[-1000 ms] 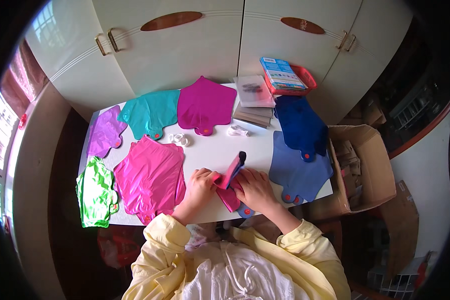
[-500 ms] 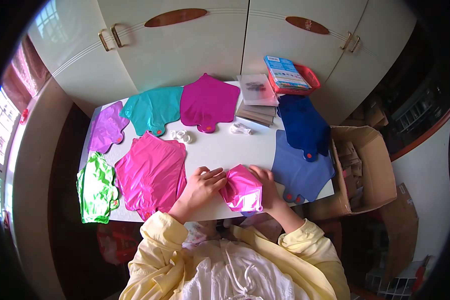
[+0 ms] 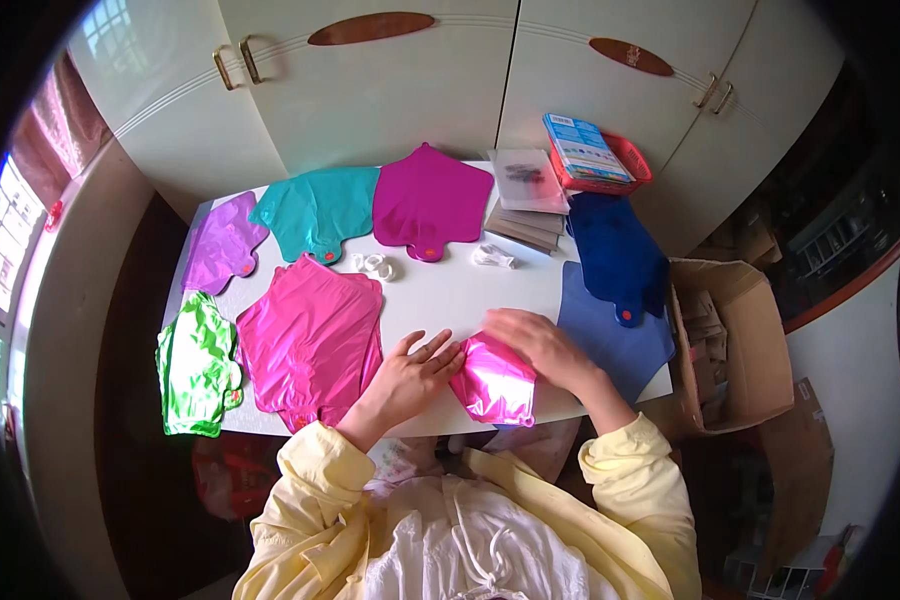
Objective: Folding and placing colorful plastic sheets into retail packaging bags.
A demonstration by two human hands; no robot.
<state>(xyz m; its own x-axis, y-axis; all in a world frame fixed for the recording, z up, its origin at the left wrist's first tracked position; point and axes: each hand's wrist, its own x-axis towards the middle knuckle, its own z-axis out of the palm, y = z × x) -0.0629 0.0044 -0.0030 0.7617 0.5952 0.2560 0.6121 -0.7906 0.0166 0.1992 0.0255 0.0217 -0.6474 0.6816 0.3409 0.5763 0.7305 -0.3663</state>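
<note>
A folded pink foil balloon [image 3: 497, 385] lies near the table's front edge, between my two hands. My left hand [image 3: 415, 376] rests at its left side, fingers stretched out and the tips touching that edge. Across its upper right part lies my right hand [image 3: 540, 347], fingers extended and flat, slightly blurred; its fingertips cover the top edge of the foil. Left of my left hand, a larger stack of flat pink foil balloons [image 3: 312, 340] is spread out. A little blue foil shows beneath the folded piece at the table edge.
Purple [image 3: 220, 243], teal [image 3: 315, 212], magenta [image 3: 432, 203], green [image 3: 195, 370], navy [image 3: 620, 255] and grey-blue [image 3: 610, 325] foils ring the white table. White ribbon rolls [image 3: 374, 266], clear bags [image 3: 530, 180] and a red basket [image 3: 630, 160] sit farther back; a cardboard box [image 3: 755, 345] stands right.
My right hand has moved from the folded balloon's right side up and over its top. The left hand stays at the left edge. The whole view has shifted slightly.
</note>
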